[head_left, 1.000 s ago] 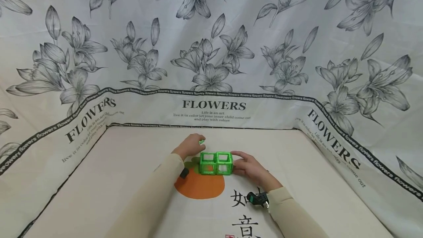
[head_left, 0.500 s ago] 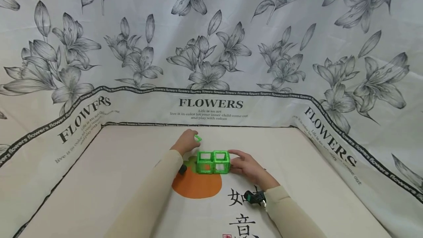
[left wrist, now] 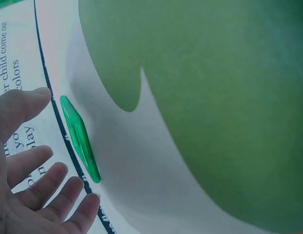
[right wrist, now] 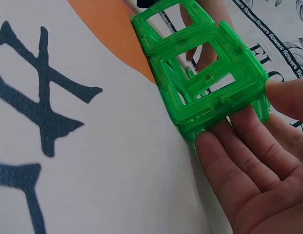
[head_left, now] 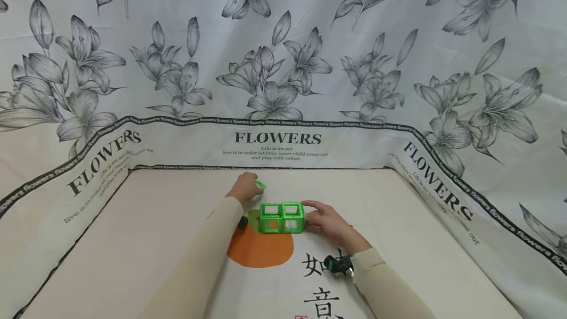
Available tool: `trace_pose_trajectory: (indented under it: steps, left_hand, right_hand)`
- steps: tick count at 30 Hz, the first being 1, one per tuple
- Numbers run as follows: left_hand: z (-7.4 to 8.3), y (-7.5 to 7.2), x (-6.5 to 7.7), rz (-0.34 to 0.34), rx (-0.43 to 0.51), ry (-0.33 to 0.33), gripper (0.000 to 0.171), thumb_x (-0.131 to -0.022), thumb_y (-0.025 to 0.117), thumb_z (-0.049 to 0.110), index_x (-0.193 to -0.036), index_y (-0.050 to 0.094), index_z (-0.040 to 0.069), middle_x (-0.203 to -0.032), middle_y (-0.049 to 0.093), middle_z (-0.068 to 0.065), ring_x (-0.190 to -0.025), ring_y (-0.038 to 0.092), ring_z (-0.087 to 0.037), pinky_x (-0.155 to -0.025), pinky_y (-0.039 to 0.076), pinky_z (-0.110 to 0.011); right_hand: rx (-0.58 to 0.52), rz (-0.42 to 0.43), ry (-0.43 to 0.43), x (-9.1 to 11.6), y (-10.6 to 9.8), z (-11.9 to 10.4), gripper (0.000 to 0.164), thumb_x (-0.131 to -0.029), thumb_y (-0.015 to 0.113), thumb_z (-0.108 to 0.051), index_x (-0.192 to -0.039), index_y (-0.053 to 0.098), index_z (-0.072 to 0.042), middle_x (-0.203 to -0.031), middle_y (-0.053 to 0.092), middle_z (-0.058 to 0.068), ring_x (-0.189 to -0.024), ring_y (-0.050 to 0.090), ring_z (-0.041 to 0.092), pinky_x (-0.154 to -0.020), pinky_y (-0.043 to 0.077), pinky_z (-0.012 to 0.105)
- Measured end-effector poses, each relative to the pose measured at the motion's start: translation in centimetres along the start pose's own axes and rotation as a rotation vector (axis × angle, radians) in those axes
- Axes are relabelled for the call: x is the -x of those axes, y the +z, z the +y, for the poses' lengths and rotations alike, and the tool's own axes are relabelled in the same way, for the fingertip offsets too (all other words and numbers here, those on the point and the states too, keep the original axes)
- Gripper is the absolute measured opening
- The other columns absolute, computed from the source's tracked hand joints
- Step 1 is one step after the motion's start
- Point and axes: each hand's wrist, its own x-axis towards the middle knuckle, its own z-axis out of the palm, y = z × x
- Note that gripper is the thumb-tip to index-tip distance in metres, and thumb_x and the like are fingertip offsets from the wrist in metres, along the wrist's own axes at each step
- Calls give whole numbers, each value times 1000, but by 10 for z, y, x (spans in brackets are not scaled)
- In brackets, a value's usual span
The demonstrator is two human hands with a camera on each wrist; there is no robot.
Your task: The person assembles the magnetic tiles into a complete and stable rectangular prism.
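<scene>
A green see-through block of magnetic tiles (head_left: pixel 282 218), two open-framed cubes side by side, sits on the printed cloth near the middle. My right hand (head_left: pixel 331 224) holds its right end. In the right wrist view the thumb touches one upper corner of the block (right wrist: pixel 178 44) and the other fingertips lie along its lower edge. Farther back and to the left, my left hand (head_left: pixel 243 189) is beside a single green magnetic tile (head_left: pixel 261 184). The left wrist view has this tile (left wrist: pixel 80 139) nearly edge-on, just beyond the spread thumb and fingers, with a gap between.
An orange fruit print with a green leaf (left wrist: pixel 214 97) and black characters (head_left: pixel 321 302) mark the white cloth. A floral curtain (head_left: pixel 283 82) with a FLOWERS border surrounds the table at the back and sides. Dark wrist devices (head_left: pixel 338 265) sit at the cuffs.
The whole head view shifts slightly right, so everything slides a little left. My left hand draws slightly leftward, and more of the single tile shows. The right hand stays on the block.
</scene>
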Motion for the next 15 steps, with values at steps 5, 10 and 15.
trace_pose_trajectory:
  steps: [5, 10, 15]
  left_hand:
    - [2, -1, -1, -31, -30, -22, 62, -84, 72, 24, -137, 51, 1, -137, 53, -16, -120, 53, -31, -105, 43, -44]
    - [4, -2, -1, -56, -70, -38, 57, -84, 71, 24, -133, 54, 1, -127, 57, -15, -109, 54, -28, -99, 47, -44]
    - [6, 0, -4, -54, -104, -59, 48, -84, 71, 22, -126, 58, 3, -116, 61, -11, -99, 55, -25, -90, 49, -40]
  right_hand:
    - [-2, -7, -2, 1, 0, 0, 55, -98, 53, -13, -149, 34, -8, -123, 61, 21, -106, 67, 27, -94, 54, 39]
    - [-1, -10, -14, 1, 1, 0, 55, -98, 53, -13, -149, 34, -7, -122, 62, 21, -106, 67, 28, -94, 54, 40]
    - [1, -9, -17, 1, 0, 1, 54, -98, 52, -12, -149, 34, -7, -122, 62, 21, -106, 67, 30, -94, 54, 41]
